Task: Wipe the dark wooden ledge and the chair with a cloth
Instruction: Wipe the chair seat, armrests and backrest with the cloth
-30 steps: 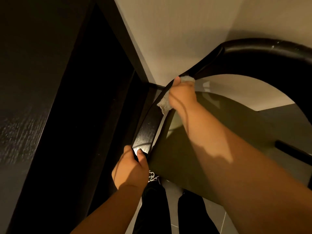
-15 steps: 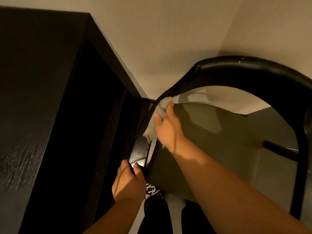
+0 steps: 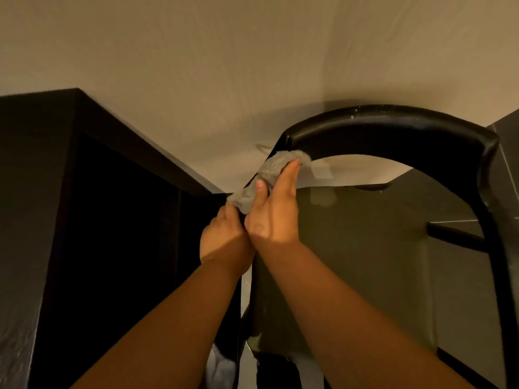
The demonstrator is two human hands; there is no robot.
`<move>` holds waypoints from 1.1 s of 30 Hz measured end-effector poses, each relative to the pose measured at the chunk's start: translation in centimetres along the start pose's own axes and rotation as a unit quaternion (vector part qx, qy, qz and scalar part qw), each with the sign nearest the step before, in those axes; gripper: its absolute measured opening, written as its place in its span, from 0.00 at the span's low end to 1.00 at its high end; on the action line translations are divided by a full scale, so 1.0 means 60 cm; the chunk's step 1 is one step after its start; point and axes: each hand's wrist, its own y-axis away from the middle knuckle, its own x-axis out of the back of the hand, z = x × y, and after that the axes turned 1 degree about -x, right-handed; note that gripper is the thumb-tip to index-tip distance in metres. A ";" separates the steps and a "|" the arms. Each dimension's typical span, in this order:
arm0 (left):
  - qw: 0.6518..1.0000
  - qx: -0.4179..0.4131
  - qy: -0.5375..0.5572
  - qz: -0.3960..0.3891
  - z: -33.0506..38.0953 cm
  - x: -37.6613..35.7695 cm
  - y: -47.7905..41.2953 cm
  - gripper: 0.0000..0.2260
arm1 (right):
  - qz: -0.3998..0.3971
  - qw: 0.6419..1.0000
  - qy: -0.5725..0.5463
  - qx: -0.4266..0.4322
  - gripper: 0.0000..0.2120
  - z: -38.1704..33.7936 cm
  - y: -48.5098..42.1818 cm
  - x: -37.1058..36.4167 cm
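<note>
A grey cloth (image 3: 269,175) is pressed against the left post of the black chair (image 3: 393,127), just below its curved top rail. It is held there by the right hand (image 3: 273,217), whose fingers and thumb are laid out nearly straight along it. The same post is gripped just below the cloth by the left hand (image 3: 222,237), fingers curled round it. The dark wooden ledge (image 3: 36,164) is seen at the left, against the pale wall (image 3: 224,66).
</note>
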 end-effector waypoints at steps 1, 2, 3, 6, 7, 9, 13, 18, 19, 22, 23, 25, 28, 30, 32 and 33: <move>1.000 -0.006 -0.010 0.014 0.003 -0.001 -0.009 0.28 | 0.031 0.999 0.004 0.013 0.36 0.000 -0.017 0.001; 1.000 -0.017 -0.014 0.021 0.010 0.002 -0.012 0.32 | 0.060 0.998 0.017 0.021 0.37 -0.005 -0.037 0.001; 0.999 -0.029 -0.007 0.028 0.012 0.000 -0.019 0.34 | 0.080 0.997 0.018 0.012 0.38 -0.009 -0.056 0.002; 0.994 -0.080 -0.059 0.036 0.004 -0.006 -0.036 0.37 | 0.089 0.995 -0.028 -0.028 0.38 -0.007 -0.062 -0.022; 0.993 -0.090 -0.068 0.022 -0.002 -0.008 -0.039 0.37 | 0.086 0.995 -0.036 -0.030 0.37 -0.010 -0.051 -0.031; 0.995 -0.079 -0.057 -0.002 -0.004 -0.009 -0.039 0.38 | 0.083 0.992 -0.081 -0.048 0.37 -0.016 -0.046 -0.038; 0.998 -0.048 0.013 0.034 0.009 -0.005 -0.032 0.31 | 0.128 0.983 -0.134 -0.017 0.35 -0.029 -0.082 -0.011; 0.997 -0.039 0.027 0.054 0.020 -0.001 -0.021 0.33 | 0.220 0.931 -0.273 -0.105 0.34 -0.078 -0.155 0.044; 0.998 -0.036 0.022 0.050 0.018 -0.002 -0.024 0.32 | 0.218 0.926 -0.284 -0.122 0.34 -0.088 -0.156 0.043; 0.999 -0.025 0.020 0.009 0.007 -0.009 -0.039 0.33 | 0.167 0.939 -0.272 -0.128 0.35 -0.095 -0.118 0.008; 0.999 -0.029 0.013 -0.004 0.007 -0.009 -0.039 0.34 | 0.152 0.945 -0.265 -0.116 0.35 -0.089 -0.103 -0.003; 0.999 -0.035 -0.002 0.011 0.008 -0.010 -0.035 0.34 | 0.142 0.949 -0.260 -0.109 0.36 -0.082 -0.102 -0.004; 0.998 -0.029 0.016 0.052 0.022 -0.001 -0.023 0.32 | 0.193 0.926 -0.281 -0.161 0.37 -0.082 -0.159 0.039; 0.998 -0.036 0.032 0.049 0.025 0.003 -0.019 0.31 | 0.248 0.903 -0.312 -0.160 0.37 -0.077 -0.196 0.070; 0.998 -0.036 0.034 0.046 0.026 0.004 -0.020 0.31 | 0.256 0.896 -0.322 -0.167 0.36 -0.069 -0.196 0.067; 0.998 -0.031 0.029 0.044 0.026 0.005 -0.021 0.31 | 0.238 0.899 -0.323 -0.178 0.34 -0.067 -0.183 0.053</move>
